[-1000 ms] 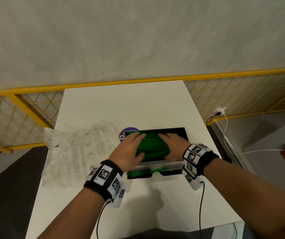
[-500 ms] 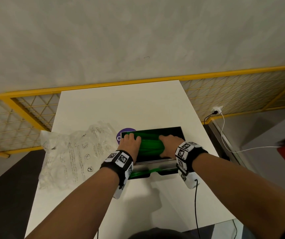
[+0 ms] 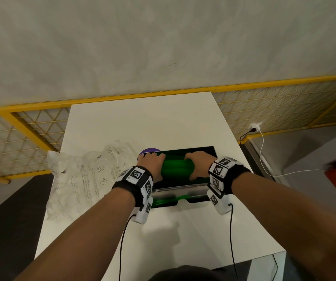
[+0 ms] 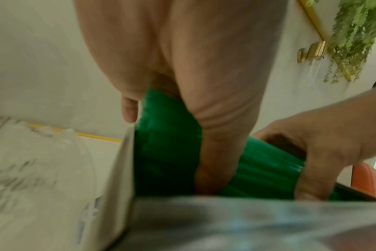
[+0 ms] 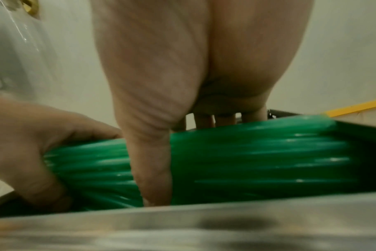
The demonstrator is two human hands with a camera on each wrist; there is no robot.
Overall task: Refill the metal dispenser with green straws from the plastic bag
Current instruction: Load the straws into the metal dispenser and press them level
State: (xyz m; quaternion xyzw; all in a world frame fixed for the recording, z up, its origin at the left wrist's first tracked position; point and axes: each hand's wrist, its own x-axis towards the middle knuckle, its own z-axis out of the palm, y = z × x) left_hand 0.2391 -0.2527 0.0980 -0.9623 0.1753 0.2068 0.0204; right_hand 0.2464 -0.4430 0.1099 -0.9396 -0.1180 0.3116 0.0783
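The metal dispenser (image 3: 183,188) stands open-topped in the middle of the white table (image 3: 142,122). A bundle of green straws (image 3: 175,167) lies lengthwise in its top. My left hand (image 3: 153,164) grips the bundle's left part and my right hand (image 3: 197,164) its right part, fingers curled over the far side and thumbs on the near side. In the left wrist view my thumb (image 4: 213,161) presses down into the straws (image 4: 167,144). The right wrist view shows the same hold on the straws (image 5: 258,161). The crumpled clear plastic bag (image 3: 86,175) lies left of the dispenser.
A purple disc (image 3: 150,150) peeks out behind the dispenser's left corner. More green straws show in the dispenser's front tray (image 3: 169,199). A yellow mesh fence (image 3: 285,106) runs behind the table. A white cable (image 3: 285,173) lies on the floor to the right.
My hands lay flat on the straws a second ago. Their fingers have since curled round the bundle, and both hands now grip it.
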